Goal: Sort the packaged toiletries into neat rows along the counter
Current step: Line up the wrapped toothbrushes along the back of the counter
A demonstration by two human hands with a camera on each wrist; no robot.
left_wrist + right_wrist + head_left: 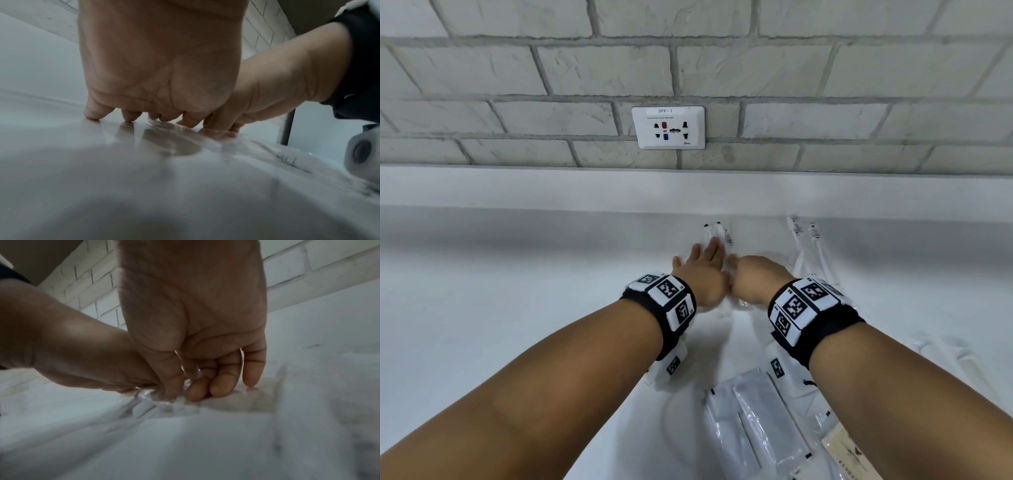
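A clear plastic packet [719,233] with two slim black-capped items lies near the back of the white counter [517,308]. My left hand [707,255] lies on it with fingers stretched forward; the left wrist view shows its fingertips [131,117] pressing down on the film [180,139]. My right hand [753,277] sits just to the right with fingers curled under. In the right wrist view its thumb and fingers [183,394] pinch crinkled clear packet film [164,401], right beside my left hand [72,353].
Two clear toothbrush packets [808,246] lie to the right of my hands. Silver sachets [753,411] and a beige packet [846,452] lie near the front, more clear packets [962,359] at the right. A wall socket [668,127] sits above the backsplash.
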